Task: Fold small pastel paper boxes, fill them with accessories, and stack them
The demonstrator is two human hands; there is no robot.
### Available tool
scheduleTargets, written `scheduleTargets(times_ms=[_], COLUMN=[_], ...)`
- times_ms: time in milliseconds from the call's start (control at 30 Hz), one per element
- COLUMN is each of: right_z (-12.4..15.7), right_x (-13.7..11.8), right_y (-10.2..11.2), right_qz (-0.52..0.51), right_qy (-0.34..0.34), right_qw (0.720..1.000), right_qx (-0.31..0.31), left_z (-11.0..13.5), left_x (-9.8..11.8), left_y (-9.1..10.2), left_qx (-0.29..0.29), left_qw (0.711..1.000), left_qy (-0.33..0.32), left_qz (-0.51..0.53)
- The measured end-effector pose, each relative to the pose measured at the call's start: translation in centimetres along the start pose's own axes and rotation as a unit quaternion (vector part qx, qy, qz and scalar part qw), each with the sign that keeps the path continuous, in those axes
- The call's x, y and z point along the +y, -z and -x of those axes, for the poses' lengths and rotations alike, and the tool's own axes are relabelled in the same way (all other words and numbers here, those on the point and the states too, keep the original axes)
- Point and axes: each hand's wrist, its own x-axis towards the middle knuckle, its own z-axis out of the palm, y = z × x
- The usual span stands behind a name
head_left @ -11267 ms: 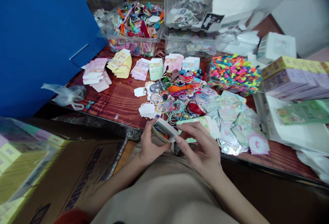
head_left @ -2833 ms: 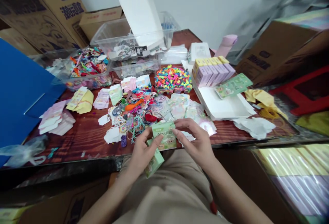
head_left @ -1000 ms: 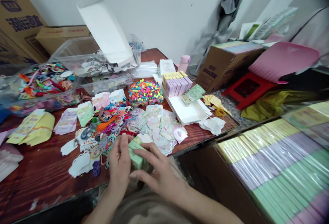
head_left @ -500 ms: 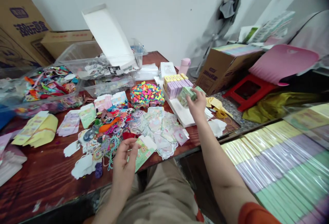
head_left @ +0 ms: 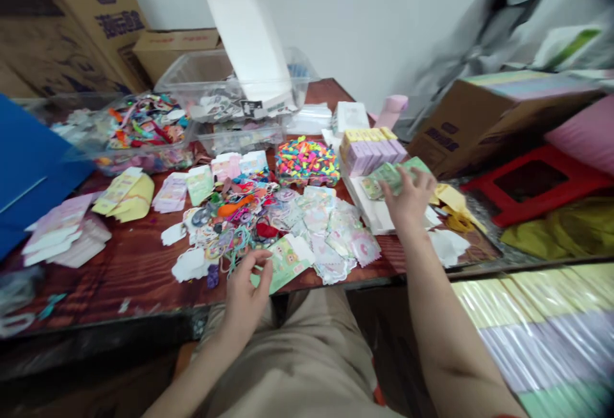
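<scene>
Near the front edge of the table, my left hand (head_left: 249, 290) has its thumb and fingers closed at the left edge of a flat green printed carton (head_left: 288, 261) with a white flap. My right hand (head_left: 409, 197) reaches to the right, its fingers bent over small green boxes (head_left: 384, 178); it grips at least one, partly hidden by the fingers. Those green boxes lie on a white tray (head_left: 377, 213), in front of a row of purple-and-yellow boxes (head_left: 371, 153). Patterned packets (head_left: 330, 236) and a heap of hair ties (head_left: 240, 213) lie between my hands.
A clear tub of bright small pieces (head_left: 307, 162) stands mid-table. Behind are clear bins (head_left: 192, 79) and cartons (head_left: 175, 50). Flat yellow cartons (head_left: 134, 197) lie left. A brown box (head_left: 460, 124), a red stool (head_left: 532, 185) and wrapped box stacks (head_left: 542, 335) are right.
The view has turned left, bringing in a blue panel at the left. My right hand stays at the green boxes, its fingers more spread. My left hand stays at the flat green carton.
</scene>
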Motion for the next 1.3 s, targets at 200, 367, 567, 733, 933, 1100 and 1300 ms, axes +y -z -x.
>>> scheduleTargets(times_ms=[200, 367, 567, 733, 933, 1100, 1300], right_z=[5.0, 12.7, 16.8, 15.4, 12.3, 12.8, 13.8], right_x=[-9.3, -17.1, -20.2, -20.1, -20.1, -20.9, -21.1], right_y=[4.3, 5.1, 3.1, 2.7, 6.8, 10.4, 11.2], right_qz=[-0.25, -0.312, -0.163, -0.235, -0.331, -0.428, -0.496], right_qy=[0.001, 0.057, 0.096, 0.057, 0.135, 0.221, 0.212], right_qw=[0.967, 0.909, 0.94, 0.936, 0.916, 0.856, 0.815], right_qx=[-0.055, -0.271, -0.285, -0.254, -0.185, -0.186, -0.213], left_z=[0.7, 1.2, 1.2, 1.5, 0.3, -1.2, 0.2], left_x=[-1.9, -3.2, -3.6, -3.0, 0.1, 1.9, 0.5], left_y=[0.3, -0.3, -0.6, -0.6, 2.2, 4.9, 3.2], left_qx=[-0.032, -0.067, -0.1, -0.07, -0.054, -0.392, -0.385], left_qw=[0.942, 0.919, 0.908, 0.903, 0.949, 0.918, 0.877], left_qy=[-0.158, -0.139, -0.115, -0.131, -0.123, -0.036, 0.083], left_qz=[-0.294, -0.363, -0.391, -0.403, -0.284, 0.05, 0.274])
